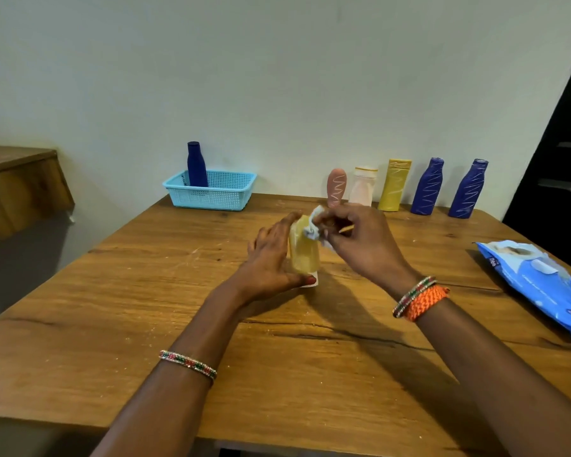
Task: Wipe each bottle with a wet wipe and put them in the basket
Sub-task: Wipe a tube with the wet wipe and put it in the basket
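The amber translucent bottle (304, 250) was motion-blurred, its left side covered by the left hand (271, 258) and its top hidden under the crumpled white wet wipe (314, 225) held by the right hand (353, 240); its white cap (311, 281) only peeked out below the thumb. The blue plastic wipes pack (541, 282) was cut off by the right edge, print unreadable. The dark blue bottle (197, 164) had its base hidden behind the light blue mesh basket (211, 196) wall.
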